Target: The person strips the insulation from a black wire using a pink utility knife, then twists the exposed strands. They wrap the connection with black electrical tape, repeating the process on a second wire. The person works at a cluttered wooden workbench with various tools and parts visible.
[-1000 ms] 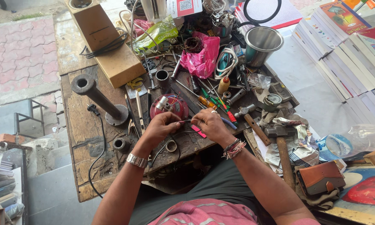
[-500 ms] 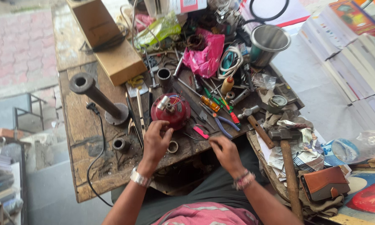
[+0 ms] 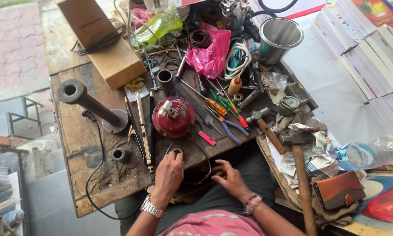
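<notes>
Hands at bench edge, red round part just ahead

Left hand (image 3: 169, 172) flat-ish on the near edge of the bench, fingers curled loosely over a small metal ring (image 3: 177, 151); touching it, not clearly gripping. Right hand (image 3: 229, 177) beside it over the lap, fingers spread and half-bent, near a thin black wire (image 3: 205, 159) that loops off the edge; holding nothing that shows.

Largest down:
- Wooden bench (image 3: 78, 131): worn, cracked planks, dark stains. Serves as one big parts tray, everything within arm's reach.
- Wooden block (image 3: 105, 48): tan, boxy, black cable wrapped round it, pushed to the far left corner out of the way.
- Steel cup (image 3: 278, 38): shiny, cylindrical, upright at the far right.
- Pink plastic bag (image 3: 214, 52): crumpled, glossy, far centre.
- Metal post on round base (image 3: 91, 105): dull grey tube, leaning across the left side.
- Hammer (image 3: 299, 175): rusty head, long wooden handle, lying on crumpled paper at right, handle toward the body for a quick grab.
- Red round part (image 3: 174, 117): domed, painted metal, small silver fitting and coloured wires on top; sits dead centre, just beyond the left hand, well apart from the right.
- Screwdrivers (image 3: 218, 105): orange and green handles, fanned out right of the red part.
- Blue-handled pliers (image 3: 231, 129): near front edge, handles toward the hands.
</notes>
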`<control>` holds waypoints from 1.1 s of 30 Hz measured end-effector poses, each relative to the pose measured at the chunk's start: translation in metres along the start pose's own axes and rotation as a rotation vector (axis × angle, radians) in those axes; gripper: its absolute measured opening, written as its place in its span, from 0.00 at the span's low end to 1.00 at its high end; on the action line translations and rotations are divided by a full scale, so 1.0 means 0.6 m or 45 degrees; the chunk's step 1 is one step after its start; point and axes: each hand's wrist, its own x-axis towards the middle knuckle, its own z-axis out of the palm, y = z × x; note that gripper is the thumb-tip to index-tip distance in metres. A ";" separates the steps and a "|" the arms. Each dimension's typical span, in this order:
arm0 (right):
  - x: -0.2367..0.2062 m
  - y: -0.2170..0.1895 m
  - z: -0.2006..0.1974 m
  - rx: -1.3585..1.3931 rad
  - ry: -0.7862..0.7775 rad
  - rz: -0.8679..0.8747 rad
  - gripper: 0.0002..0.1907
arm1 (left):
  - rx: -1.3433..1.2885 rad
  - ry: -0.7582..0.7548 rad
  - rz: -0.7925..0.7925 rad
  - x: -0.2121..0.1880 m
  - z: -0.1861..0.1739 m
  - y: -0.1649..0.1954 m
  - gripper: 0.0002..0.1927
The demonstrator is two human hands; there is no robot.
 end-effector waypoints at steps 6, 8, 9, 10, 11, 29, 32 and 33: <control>0.017 -0.022 0.061 0.815 -0.079 0.415 0.27 | -0.061 -0.146 -0.246 -0.027 0.033 0.003 0.21; 0.019 -0.024 0.061 0.811 -0.060 0.499 0.27 | -0.045 -0.174 -0.304 -0.020 0.040 0.001 0.24; 0.018 -0.023 0.059 0.815 -0.058 0.555 0.27 | -0.026 -0.148 -0.299 -0.016 0.042 -0.001 0.24; 0.018 -0.022 0.055 0.812 -0.050 0.550 0.26 | -0.010 -0.124 -0.301 -0.011 0.042 -0.003 0.25; 0.018 -0.022 0.050 0.804 -0.047 0.548 0.24 | 0.011 -0.164 -0.331 -0.007 0.042 -0.005 0.23; 0.242 -0.163 -0.026 0.229 0.088 -0.154 0.22 | -0.285 0.191 -0.343 -0.047 0.020 0.017 0.11; 0.221 -0.141 -0.007 0.116 0.175 -0.174 0.28 | -0.384 0.378 -0.261 -0.045 0.028 0.008 0.13; 0.207 -0.130 -0.006 0.076 0.171 -0.189 0.29 | -0.426 0.354 -0.286 -0.050 0.033 0.008 0.12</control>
